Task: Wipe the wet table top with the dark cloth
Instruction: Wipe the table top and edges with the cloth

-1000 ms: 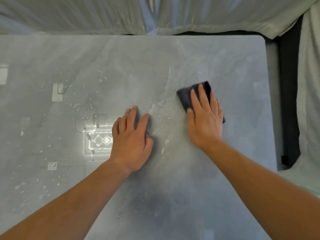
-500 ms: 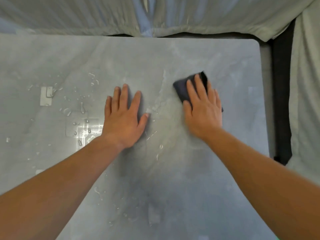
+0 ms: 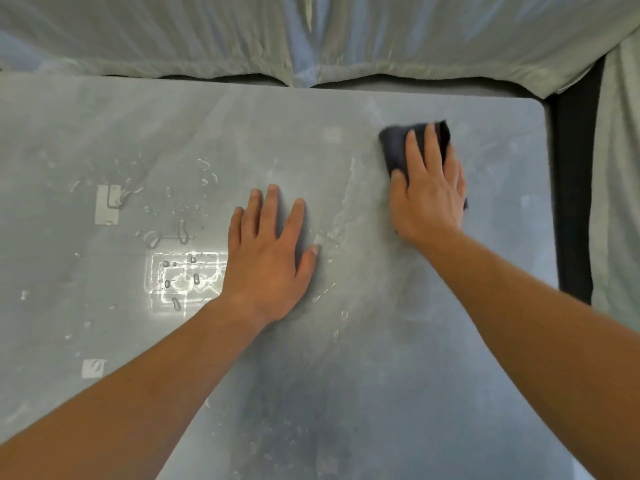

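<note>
Pressing the dark cloth [image 3: 394, 148], right hand [image 3: 429, 199] lies flat; left hand [image 3: 266, 268] splayed beside droplets [image 3: 181, 233].

The tabletop [image 3: 381, 375] is a pale blue-grey, clouded with lighter streaks like marble, and it darkens to a smoky patch toward the near edge. The dark cloth [image 3: 394, 147] is charcoal to navy; its far corner seems to carry a reddish-brown edge, though blur makes that hard to tell. On the left half the water drops [image 3: 152, 239] are clear with bright white rims. Beside them a white glare [image 3: 183, 278] forms nested squares, and smaller pale rectangles [image 3: 107, 204] show further left. The sheet [image 3: 173, 36] behind is pale grey-green with soft bluish folds and a faint sheen. A black strip [image 3: 575, 202] runs down the right side between tabletop and sheet
</note>
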Motion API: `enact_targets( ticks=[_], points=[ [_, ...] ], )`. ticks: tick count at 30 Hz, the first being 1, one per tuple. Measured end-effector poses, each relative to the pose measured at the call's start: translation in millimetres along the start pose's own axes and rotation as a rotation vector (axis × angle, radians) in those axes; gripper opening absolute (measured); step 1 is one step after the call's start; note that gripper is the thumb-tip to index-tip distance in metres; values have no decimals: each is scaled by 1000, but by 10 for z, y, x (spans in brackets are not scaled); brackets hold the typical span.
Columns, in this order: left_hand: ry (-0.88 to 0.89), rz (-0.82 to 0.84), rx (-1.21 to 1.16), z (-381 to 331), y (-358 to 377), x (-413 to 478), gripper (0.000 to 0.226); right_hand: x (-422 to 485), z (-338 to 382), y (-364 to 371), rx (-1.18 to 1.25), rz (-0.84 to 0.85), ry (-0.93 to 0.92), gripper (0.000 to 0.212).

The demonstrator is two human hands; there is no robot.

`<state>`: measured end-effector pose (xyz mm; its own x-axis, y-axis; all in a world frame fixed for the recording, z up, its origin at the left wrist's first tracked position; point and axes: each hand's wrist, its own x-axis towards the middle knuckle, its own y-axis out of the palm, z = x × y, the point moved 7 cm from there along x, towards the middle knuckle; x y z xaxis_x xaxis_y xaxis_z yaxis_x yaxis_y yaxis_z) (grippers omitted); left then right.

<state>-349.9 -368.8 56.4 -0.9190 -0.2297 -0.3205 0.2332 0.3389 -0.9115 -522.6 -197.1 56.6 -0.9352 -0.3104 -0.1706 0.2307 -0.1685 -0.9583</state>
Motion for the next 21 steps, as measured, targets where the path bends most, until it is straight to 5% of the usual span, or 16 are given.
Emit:
enact_targets(
  ticks=[3,9,16,21],
  points=[
    [17,6,8,-17,21,0,74,147,266,50,-18,-9,-19,61],
    [32,19,3,-19,-8,-8,76,-333,407,143,-116,134,-439,59],
    [82,-8,30,44,32,-20,76,612,651,79,-27,-21,-33,60],
    [86,2,42,57,47,-20,78,139,884,173,-117,116,-442,59]
  ],
)
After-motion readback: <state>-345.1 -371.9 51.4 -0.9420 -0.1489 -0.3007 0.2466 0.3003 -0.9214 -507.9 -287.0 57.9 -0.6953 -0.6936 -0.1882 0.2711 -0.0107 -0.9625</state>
